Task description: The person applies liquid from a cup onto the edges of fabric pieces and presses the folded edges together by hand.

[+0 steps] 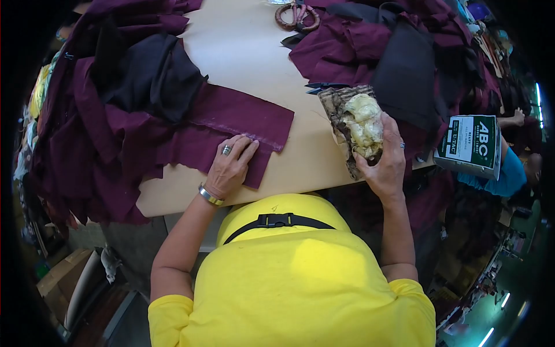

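Observation:
My left hand rests on a maroon fabric piece, its fingertips at a seam marked by a whitish streak. A ring and a metal bracelet are on this hand and wrist. My right hand grips a ragged, brown-striped pad caked with a yellowish, glue-like lump, thumb on the near side and fingers round the right edge. The pad is tilted over the table's front edge, right of the fabric. Dark cloth lies bunched on the maroon pile at left.
Scissors with wrapped reddish handles lie at the back of the cream table. More maroon and black cloth is heaped at right. A green and white box labelled ABC stands at the right edge, near another person's blue clothing.

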`<action>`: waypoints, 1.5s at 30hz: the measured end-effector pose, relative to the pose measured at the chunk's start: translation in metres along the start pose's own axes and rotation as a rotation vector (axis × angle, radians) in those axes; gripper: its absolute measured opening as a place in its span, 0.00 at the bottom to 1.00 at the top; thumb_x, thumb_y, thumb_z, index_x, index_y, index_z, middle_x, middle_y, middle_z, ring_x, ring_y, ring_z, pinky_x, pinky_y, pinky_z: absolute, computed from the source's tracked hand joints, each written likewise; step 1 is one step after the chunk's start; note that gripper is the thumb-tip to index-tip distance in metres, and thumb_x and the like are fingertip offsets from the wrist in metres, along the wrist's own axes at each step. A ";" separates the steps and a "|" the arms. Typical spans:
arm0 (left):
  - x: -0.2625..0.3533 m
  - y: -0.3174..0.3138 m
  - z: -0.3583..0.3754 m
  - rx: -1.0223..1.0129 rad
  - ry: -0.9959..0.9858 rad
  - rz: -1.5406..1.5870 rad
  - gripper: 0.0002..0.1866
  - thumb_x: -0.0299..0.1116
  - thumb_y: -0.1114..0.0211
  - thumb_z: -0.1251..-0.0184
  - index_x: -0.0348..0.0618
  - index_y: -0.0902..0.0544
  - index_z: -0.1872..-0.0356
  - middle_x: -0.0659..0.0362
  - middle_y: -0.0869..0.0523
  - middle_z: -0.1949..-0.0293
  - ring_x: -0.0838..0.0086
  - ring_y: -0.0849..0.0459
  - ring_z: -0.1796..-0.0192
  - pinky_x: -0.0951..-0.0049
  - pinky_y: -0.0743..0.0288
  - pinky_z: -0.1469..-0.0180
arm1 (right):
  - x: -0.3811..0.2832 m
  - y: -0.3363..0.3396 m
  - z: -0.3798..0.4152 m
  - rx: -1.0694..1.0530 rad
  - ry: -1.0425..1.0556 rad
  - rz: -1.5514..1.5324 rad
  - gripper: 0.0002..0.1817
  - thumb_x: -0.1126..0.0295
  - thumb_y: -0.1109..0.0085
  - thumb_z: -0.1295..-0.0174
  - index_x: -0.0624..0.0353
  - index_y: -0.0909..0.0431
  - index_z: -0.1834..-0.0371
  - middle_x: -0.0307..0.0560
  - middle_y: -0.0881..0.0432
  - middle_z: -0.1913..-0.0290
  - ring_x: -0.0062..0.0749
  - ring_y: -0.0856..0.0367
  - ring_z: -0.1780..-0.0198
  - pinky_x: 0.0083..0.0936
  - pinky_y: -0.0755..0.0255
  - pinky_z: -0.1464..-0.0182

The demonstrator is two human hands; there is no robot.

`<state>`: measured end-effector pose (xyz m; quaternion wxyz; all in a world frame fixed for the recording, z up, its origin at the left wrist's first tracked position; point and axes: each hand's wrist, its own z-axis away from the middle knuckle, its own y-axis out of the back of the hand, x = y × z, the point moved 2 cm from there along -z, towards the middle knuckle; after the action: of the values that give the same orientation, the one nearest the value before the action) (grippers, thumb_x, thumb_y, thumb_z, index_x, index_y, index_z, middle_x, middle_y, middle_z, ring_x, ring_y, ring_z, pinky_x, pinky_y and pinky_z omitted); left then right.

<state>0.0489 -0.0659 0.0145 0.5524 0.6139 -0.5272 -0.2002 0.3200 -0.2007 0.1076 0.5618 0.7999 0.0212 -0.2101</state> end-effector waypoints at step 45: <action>0.000 0.000 0.005 -0.018 -0.039 -0.203 0.23 0.29 0.43 0.48 0.57 0.22 0.47 0.65 0.24 0.48 0.70 0.30 0.43 0.55 0.43 0.40 | -0.087 -0.166 -0.086 -0.206 0.166 -0.481 0.29 0.83 0.47 0.47 0.48 0.31 0.40 0.49 0.23 0.47 0.42 0.22 0.48 0.33 0.29 0.48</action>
<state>0.0450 -0.0684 0.0126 0.5245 0.6552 -0.4709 -0.2717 0.2227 -0.0437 0.0158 0.5705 0.7250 0.2778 -0.2680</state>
